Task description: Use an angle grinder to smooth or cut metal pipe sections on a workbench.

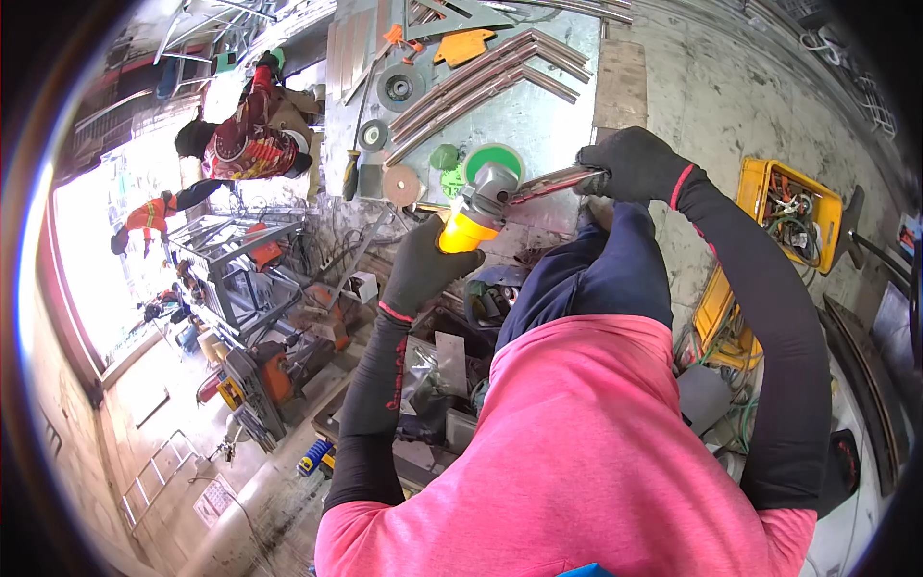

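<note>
Stained floor (663, 96); grey table (553, 139) bearing metal tubes (471, 79); left hand (423, 264) gripping grinder (484, 204).

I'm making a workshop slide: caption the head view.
Gloved left hand grips a yellow-and-grey angle grinder; gloved right hand holds a slim metal piece.

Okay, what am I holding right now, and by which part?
Your left grip holds the angle grinder by its yellow body; your right grip holds a slender metal piece near its right-hand end.

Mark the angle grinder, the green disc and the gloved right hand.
Angle grinder (481, 204): head view, on its grey gear housing.
Green disc (492, 152): head view, on its exposed face.
Gloved right hand (636, 165): head view, on the glove's back.
</note>
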